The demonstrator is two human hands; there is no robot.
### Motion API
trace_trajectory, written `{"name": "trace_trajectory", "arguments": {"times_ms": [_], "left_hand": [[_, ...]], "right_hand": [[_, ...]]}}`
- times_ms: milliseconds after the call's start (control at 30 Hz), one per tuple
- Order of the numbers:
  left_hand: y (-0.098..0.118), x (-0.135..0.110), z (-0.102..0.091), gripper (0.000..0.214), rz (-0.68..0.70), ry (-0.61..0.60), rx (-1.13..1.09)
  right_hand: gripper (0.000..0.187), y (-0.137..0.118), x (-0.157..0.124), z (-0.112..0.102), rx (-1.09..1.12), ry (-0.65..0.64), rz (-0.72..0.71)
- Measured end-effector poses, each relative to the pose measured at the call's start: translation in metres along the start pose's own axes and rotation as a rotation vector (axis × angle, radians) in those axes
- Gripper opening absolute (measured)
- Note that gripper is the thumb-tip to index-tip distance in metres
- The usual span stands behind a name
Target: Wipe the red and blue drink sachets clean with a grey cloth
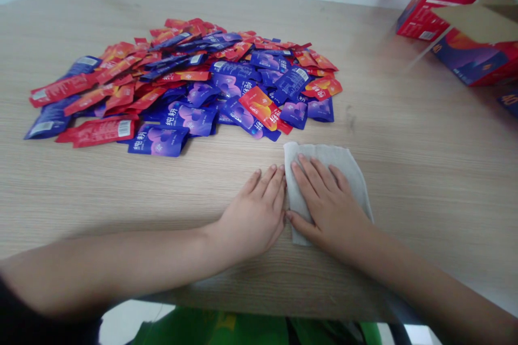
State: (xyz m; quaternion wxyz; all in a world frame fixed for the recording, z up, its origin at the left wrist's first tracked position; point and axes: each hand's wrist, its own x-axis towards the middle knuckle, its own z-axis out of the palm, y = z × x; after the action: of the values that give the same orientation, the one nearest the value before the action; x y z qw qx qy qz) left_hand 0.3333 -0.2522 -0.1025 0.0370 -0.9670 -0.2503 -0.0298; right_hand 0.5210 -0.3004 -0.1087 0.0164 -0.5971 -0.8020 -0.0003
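Note:
A light grey folded cloth [352,172] lies flat on the wooden table [170,194] near its front edge. My right hand [327,199] rests palm down on the cloth, fingers stretched out and slightly spread, its thumb reaching the cloth's left edge. Just left of the cloth, my left hand [259,205] lies on its side against the tabletop with fingers extended. Its fingertips come up to the cloth's left edge; whether they touch it I cannot tell. Neither hand grips anything.
Beyond my hands spreads a wide heap of red and blue sachets [194,81]. At the back right stand a red carton [433,11] and a blue-and-red carton [465,56], both with raised flaps. Another blue box [509,101] is cut off at the right edge.

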Motion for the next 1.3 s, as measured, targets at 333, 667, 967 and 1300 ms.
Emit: {"name": "trace_trajectory", "arguments": {"times_ms": [333,667,967,1300], "left_hand": [[-0.001,0.0,0.002,0.055,0.004,-0.004,-0.017],[-0.002,0.0,0.002,0.055,0.0,0.016,-0.038],[-0.001,-0.001,0.003,0.056,-0.012,-0.016,-0.053],[-0.002,0.0,0.003,0.053,-0.014,-0.007,-0.073]], "right_hand": [[0.078,0.013,-0.013,0.0,-0.013,-0.032,0.133],[0.076,0.023,0.0,0.0,0.023,0.017,0.071],[0.073,0.015,0.011,-0.002,0.049,0.038,-0.019],[0.072,0.012,0.013,-0.003,0.085,0.057,-0.077]]}}
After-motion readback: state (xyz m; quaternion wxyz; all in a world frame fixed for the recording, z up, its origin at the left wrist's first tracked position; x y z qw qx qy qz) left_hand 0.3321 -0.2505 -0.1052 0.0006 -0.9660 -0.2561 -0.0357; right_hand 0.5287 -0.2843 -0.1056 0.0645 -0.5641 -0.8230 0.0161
